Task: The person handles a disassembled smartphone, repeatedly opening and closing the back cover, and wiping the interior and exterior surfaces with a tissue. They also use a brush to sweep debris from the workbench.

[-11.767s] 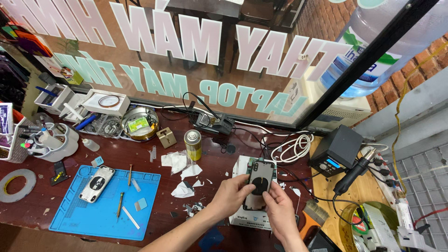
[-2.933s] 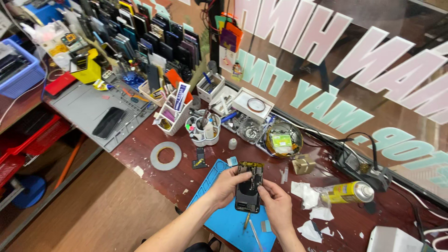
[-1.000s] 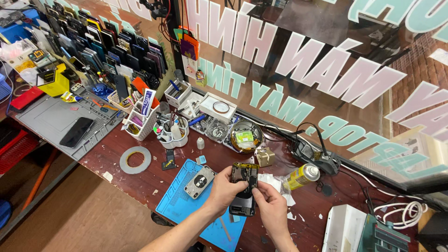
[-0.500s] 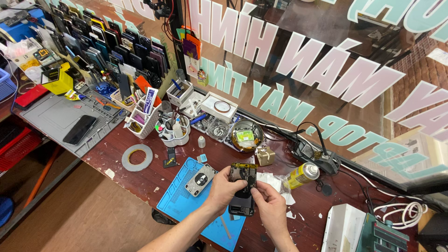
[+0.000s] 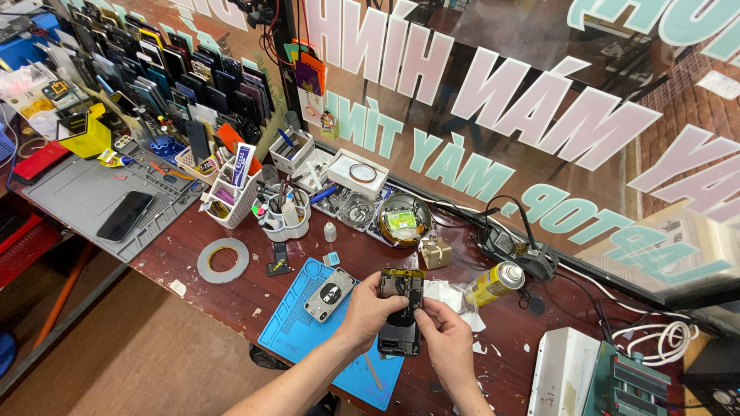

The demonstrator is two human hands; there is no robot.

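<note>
My left hand (image 5: 368,308) wraps its fingers round the left edge of the open phone (image 5: 401,312) and holds it up, just over the blue mat (image 5: 308,343). My right hand (image 5: 445,335) grips the phone's right edge, with the thumb and one finger pinching at something small on its insides. I cannot tell what the bit is; it is too tiny.

I think doing this well means keeping the left hand firm so the phone does not wobble, and letting the right fingers work slowly and softly. The phone should stay over the mat, so a dropped bit lands there and does not roll away.

Now I count. One open phone in my hands. One phone back cover (image 5: 330,294) lying on the mat, just beside my left hand. One blue mat. One yellow spray can (image 5: 497,283) lying on its side to the right. One roll of tape (image 5: 223,260) flat on the red-brown table (image 5: 193,239). One dark phone (image 5: 126,216) on the grey mat (image 5: 77,196) far to the left.
</note>
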